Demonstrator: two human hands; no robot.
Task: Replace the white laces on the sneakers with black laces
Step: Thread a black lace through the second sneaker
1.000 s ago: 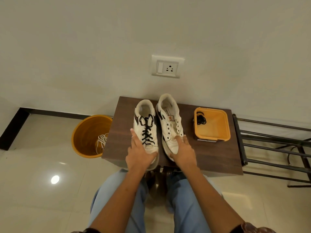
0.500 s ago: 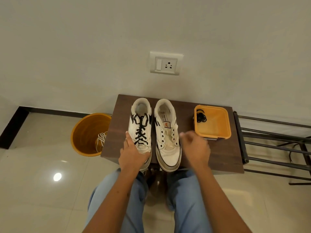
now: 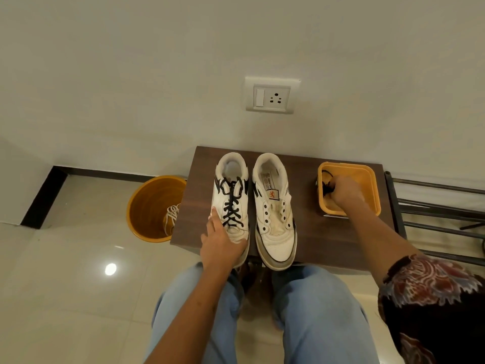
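Two white sneakers stand side by side: the left sneaker (image 3: 231, 200) has black laces (image 3: 231, 206), the right sneaker (image 3: 275, 214) has bare eyelets.

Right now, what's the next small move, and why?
Probably lift the black lace out of the orange tub toward the unlaced sneaker: the right hand is already in the tub at it, and the left sneaker, under the left hand, already has black laces.

Bare table (image 3: 309, 232) between sneakers (image 3: 274, 206) and tub (image 3: 374, 190), seemingly passable
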